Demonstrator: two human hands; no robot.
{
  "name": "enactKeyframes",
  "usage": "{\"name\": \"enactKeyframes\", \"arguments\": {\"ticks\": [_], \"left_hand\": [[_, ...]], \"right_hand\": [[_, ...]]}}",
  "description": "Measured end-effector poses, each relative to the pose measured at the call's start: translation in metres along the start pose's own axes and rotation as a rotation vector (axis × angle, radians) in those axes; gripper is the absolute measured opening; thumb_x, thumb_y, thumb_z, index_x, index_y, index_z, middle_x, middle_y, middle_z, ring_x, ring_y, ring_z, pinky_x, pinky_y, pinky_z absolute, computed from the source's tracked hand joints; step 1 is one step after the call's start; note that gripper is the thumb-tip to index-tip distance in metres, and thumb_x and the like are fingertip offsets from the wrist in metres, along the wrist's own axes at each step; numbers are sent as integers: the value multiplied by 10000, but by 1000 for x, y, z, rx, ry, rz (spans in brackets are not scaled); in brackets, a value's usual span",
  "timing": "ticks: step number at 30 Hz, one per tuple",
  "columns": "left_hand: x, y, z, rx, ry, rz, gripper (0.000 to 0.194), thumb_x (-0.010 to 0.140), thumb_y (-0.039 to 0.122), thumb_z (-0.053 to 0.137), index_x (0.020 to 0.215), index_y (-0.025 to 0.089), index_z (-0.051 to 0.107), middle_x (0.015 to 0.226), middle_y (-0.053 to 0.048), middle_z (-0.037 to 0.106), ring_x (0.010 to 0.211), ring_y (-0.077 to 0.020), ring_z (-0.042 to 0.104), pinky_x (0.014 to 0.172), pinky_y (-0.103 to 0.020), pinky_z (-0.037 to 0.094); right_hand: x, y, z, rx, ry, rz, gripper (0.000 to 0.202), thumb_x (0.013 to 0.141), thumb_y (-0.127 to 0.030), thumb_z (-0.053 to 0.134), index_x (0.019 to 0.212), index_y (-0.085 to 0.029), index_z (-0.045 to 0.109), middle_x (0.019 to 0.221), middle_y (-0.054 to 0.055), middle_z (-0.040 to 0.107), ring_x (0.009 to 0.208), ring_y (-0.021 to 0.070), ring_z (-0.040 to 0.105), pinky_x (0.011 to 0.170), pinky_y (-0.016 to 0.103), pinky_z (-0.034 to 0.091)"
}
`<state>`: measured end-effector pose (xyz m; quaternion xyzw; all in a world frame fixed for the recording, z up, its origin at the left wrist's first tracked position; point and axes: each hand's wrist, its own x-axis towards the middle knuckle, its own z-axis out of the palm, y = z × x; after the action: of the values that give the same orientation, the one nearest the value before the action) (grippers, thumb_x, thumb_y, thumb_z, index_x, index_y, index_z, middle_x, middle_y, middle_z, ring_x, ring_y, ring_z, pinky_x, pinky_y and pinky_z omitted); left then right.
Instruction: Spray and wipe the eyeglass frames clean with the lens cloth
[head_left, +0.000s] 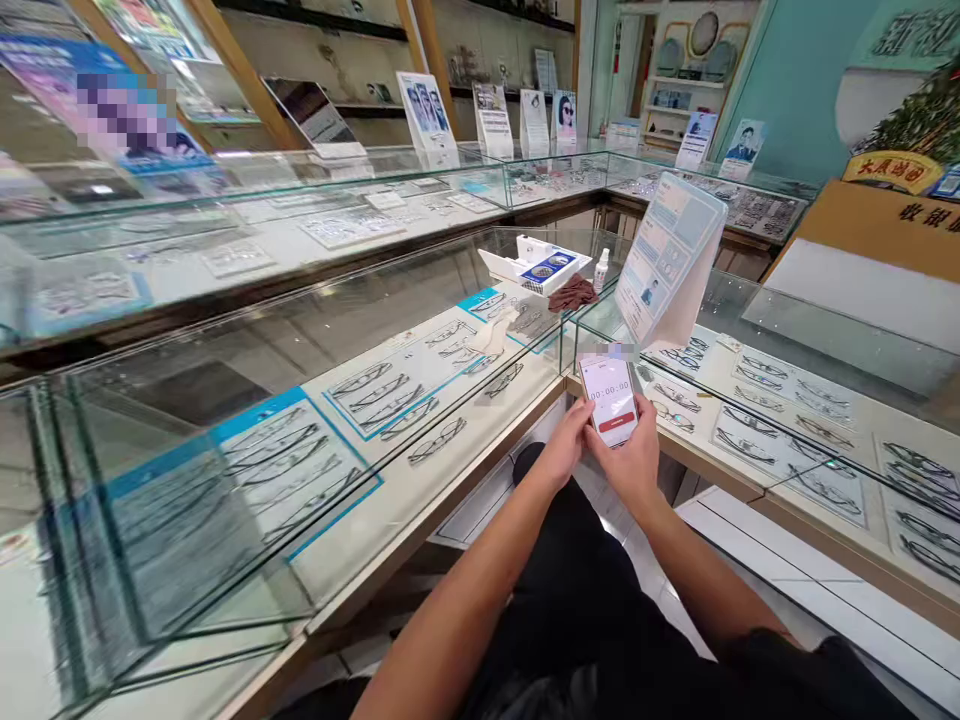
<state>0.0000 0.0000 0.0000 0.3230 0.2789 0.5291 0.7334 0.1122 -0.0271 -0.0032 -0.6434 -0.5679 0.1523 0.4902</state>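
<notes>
Between my two hands, over my lap and close to the counter corner, is a smartphone (pixel 610 396). Its lit screen reads 00:00:00 above a red button. My left hand (pixel 568 443) grips the phone's lower left edge. My right hand (pixel 631 457) wraps its lower right side, with the thumb near the screen's bottom. On the glass top beyond the phone lie a crumpled brown cloth (pixel 573 294), a small white spray bottle (pixel 601 270) standing upright, and an open white box (pixel 534 265) with a blue panel.
Glass display cases hold rows of eyeglasses (pixel 439 440) to the left and more eyeglasses (pixel 750 440) to the right. A folded sign stand (pixel 671 260) rises at the counter corner. Advertising cards (pixel 426 115) stand on the far case. A brown desk (pixel 870 235) is at the right.
</notes>
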Motion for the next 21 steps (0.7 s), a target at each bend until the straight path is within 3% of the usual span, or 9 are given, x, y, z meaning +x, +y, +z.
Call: {"name": "enactKeyframes", "arguments": {"ticks": [6, 14, 21], "left_hand": [[6, 7, -6, -22, -41, -25, 550, 849, 586, 764, 1208, 169, 744, 1250, -114, 792, 1331, -371, 658, 1148, -516, 515], [2, 16, -6, -8, -62, -28, 598, 935, 643, 628, 1234, 141, 756, 1213, -138, 804, 1284, -384, 692, 1147, -540, 506], [0, 17, -7, 70, -42, 14, 662, 867, 712, 695, 1199, 144, 772, 1122, -129, 826, 1210, -372, 727, 1090, -504, 541]], "right_hand": [[-9, 3, -3, 35, 12, -170, 813, 782, -461, 788, 1469, -195, 443, 1361, 177, 639, 1230, 359, 655, 1017, 551, 549], [-16, 4, -8, 173, -16, -313, 746, 873, -457, 739, 1511, -230, 427, 1362, 149, 626, 1216, 323, 640, 1018, 537, 557], [-16, 4, -9, 153, 35, -392, 642, 939, -458, 664, 1505, -243, 451, 1310, 138, 620, 1197, 323, 629, 963, 536, 577]]}}
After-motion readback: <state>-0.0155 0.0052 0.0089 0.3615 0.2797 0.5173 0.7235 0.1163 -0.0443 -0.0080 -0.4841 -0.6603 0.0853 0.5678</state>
